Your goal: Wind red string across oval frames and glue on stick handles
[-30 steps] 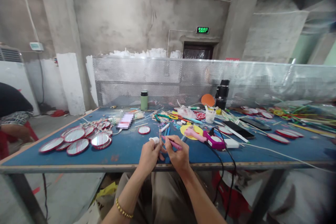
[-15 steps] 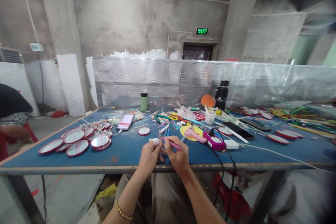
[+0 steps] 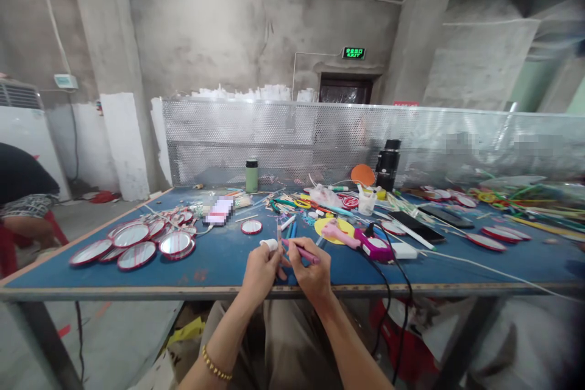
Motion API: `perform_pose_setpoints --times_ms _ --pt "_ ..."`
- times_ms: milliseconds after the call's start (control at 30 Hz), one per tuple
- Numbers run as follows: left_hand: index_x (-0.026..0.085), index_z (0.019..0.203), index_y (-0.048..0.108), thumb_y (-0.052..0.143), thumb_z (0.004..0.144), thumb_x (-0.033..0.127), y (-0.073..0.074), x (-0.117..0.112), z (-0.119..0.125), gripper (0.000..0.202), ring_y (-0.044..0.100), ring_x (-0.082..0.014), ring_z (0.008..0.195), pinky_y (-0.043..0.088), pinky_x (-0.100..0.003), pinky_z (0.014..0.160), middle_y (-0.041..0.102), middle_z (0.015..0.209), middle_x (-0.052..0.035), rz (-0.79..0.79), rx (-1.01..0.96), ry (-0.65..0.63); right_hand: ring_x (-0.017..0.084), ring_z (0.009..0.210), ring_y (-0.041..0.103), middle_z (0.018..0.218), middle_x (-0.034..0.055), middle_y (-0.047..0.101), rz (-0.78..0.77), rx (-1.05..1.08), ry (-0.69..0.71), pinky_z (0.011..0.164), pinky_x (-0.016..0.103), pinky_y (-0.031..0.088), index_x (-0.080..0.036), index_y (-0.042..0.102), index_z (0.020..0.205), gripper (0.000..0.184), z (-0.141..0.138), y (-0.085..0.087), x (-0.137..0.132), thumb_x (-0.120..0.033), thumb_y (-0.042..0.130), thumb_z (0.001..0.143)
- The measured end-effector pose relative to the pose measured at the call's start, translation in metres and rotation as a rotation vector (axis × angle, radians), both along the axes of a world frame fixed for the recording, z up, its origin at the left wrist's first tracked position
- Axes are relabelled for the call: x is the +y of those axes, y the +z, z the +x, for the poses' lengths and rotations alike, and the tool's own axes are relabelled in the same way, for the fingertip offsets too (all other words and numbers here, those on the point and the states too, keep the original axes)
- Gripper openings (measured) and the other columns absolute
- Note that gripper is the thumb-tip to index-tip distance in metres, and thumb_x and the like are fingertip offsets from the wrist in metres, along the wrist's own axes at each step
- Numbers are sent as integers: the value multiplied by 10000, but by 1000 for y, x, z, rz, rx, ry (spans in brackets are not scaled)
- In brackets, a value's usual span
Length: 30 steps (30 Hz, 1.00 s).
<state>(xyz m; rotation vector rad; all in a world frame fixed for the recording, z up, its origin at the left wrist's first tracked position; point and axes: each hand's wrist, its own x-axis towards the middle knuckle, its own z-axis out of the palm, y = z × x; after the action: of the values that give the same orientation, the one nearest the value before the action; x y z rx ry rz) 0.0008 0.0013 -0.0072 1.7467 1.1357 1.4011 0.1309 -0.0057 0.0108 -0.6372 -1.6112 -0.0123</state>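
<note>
My left hand (image 3: 261,271) pinches a thin stick (image 3: 279,235) upright, likely to steady it; my right hand (image 3: 311,275), at its three o'clock, grips a pink pen (image 3: 302,251) slanted toward it.

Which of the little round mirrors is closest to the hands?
The small red-rimmed mirror lying alone on the blue table, just beyond the left hand. The other mirrors are heaped far left or lie off right.

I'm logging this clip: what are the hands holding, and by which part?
Left hand pinches a thin upright stick at its lower end; right hand grips a pink pen near its left end.
</note>
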Motion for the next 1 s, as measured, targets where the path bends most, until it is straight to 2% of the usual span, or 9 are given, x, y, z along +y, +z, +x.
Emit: perform_pose_setpoints --times_ms 333,700,1000 --pt "199 737 577 476 909 435 -2 2 0 309 590 -144 420 391 -208 455 598 455 31 -17 -10 -12 151 645 686 743 34 725 -18 29 17 643 248 551 -183 681 858 145 1 -1 1 -179 542 898" --pt "216 712 562 463 915 418 -2 0 1 303 600 -154 450 404 -220 494 600 462 29 4 24 23 140 655 694 768 27 732 -13 -8 30 645 233 556 -192 677 873 145 0 1 2 -174 535 901" --pt "220 715 543 470 907 412 -2 1 1 281 604 -157 440 411 -222 489 587 454 39 -14 13 12 139 631 667 726 21 708 -9 5 0 628 235 541 -192 676 865 158 1 0 1 -178 525 909"
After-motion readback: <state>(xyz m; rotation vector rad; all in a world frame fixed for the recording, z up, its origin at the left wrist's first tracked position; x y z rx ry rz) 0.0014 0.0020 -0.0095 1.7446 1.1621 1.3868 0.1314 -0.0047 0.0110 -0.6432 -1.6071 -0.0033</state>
